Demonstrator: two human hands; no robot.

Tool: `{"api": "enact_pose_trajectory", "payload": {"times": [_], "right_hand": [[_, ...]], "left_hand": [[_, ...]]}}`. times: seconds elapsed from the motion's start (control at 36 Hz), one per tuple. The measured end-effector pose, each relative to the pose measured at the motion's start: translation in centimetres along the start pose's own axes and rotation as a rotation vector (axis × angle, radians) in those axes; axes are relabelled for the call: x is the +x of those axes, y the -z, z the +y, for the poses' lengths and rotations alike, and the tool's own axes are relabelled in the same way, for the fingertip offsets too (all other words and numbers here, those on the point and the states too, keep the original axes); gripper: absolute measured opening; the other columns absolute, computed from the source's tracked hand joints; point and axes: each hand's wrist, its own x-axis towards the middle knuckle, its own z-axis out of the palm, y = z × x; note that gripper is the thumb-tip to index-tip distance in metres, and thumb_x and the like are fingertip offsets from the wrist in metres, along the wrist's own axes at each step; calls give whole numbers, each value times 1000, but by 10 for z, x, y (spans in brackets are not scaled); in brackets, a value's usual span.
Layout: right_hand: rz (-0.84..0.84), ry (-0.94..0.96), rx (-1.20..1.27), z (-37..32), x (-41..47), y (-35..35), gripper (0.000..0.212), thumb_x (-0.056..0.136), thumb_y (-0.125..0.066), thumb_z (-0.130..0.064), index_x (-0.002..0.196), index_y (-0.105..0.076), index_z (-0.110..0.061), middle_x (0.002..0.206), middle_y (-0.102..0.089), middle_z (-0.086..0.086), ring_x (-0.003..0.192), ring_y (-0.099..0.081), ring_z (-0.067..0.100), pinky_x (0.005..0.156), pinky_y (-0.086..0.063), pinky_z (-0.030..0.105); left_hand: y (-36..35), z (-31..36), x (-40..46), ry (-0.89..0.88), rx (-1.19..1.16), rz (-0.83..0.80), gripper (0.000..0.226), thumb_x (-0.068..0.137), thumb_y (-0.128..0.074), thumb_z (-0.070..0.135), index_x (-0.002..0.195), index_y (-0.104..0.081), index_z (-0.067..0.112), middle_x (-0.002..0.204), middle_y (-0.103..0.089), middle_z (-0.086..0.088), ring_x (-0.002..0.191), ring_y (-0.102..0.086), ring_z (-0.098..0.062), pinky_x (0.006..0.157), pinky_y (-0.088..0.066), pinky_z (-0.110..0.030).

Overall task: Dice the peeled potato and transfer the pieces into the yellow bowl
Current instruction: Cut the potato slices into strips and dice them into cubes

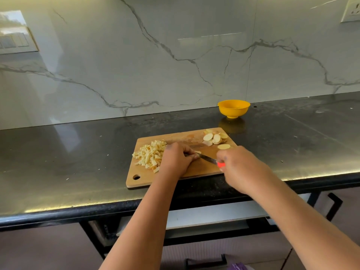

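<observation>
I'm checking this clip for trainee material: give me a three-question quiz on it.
1. True or false: the yellow bowl sits on the cutting board.
2. Which hand holds the knife? A left, B right.
3. The diced potato lies on the board's ____ side.

Key: 1 false, it stands on the counter behind the board. 2 B, the right hand; the left hand steadies a piece. 3 left; round slices lie far right.
</observation>
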Motion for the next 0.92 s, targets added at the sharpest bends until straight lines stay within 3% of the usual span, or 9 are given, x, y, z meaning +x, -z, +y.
{"api": "enact_pose_trajectory", "payload": {"times": [0.06, 0.14, 0.33, 0.42, 0.5, 0.58, 0.72, 0.81, 0.92], "right_hand": [[5, 8, -4, 14, -10, 10, 17, 91, -61, -11, 91, -58, -28, 88, -55, -1, 71, -53, 14, 50, -32, 22], [16, 37, 69, 32, -15, 18, 12, 93, -63, -24, 86, -58, -32, 85, -54, -7, 66, -51, 8, 49, -32, 20], [310, 86, 358, 29, -7, -5, 5, 91, -65, -24, 95, -62, -24, 74, -66, -5, 57, -63, 10, 55, -55, 33], [394, 157, 300, 22, -3, -18, 4, 89, -68, -20, 91, -65, -21, 62, -54, -10, 50, -50, 6, 43, -39, 27], [346, 154, 255, 17, 0, -28, 2, 91, -66, -24, 90, -65, -23, 63, -47, -15, 51, -44, 4, 45, -24, 16], [310, 144, 233, 12, 1, -33, 4, 94, -61, -26, 91, -63, -25, 69, -52, -14, 59, -50, 5, 47, -31, 16], [273, 78, 111, 1, 3, -39, 12, 97, -52, -14, 88, -54, -23, 75, -57, -2, 67, -56, 14, 54, -44, 33], [225, 96, 9, -14, 2, -44, 15, 98, -45, -10, 90, -46, -22, 73, -52, -2, 65, -53, 13, 54, -44, 29], [55, 16, 17, -15, 2, -23, 15, 95, -53, -7, 102, -53, -20, 84, -54, 0, 76, -56, 15, 62, -44, 27]], "left_hand": [[0, -1, -1, 3, -4, 13, 19, 87, -74, 29, 101, -77, 17, 98, -73, 5, 82, -54, -2, 74, -40, -15], [-1, -1, -4, -2, -2, 38, 20, 86, -75, 29, 102, -77, 16, 100, -74, 3, 83, -57, -3, 76, -42, -15], [2, -4, -10, 34, -10, 111, 34, 84, -76, 39, 108, -75, 16, 99, -73, 3, 84, -59, -8, 73, -41, -19], [2, -4, -10, -6, 44, 95, 27, 87, -73, 34, 106, -76, 14, 102, -74, 1, 90, -62, -10, 77, -43, -18], [1, -4, -7, -11, 81, 87, 20, 91, -70, 28, 105, -77, 16, 103, -74, 1, 90, -61, -10, 78, -44, -18], [-1, -6, -5, -6, 81, 78, 17, 91, -69, 28, 103, -77, 18, 101, -74, 2, 91, -61, -12, 78, -45, -20], [-2, -6, -3, -18, 61, 61, 15, 91, -70, 27, 99, -78, 17, 96, -73, 3, 86, -57, -8, 74, -40, -18], [-1, -5, -4, -16, 63, 52, 13, 90, -71, 25, 96, -78, 16, 96, -74, 3, 86, -60, -7, 74, -42, -17], [0, -4, -6, -4, 51, 39, 15, 90, -71, 28, 98, -78, 18, 97, -74, 4, 88, -60, -8, 76, -44, -19]]}}
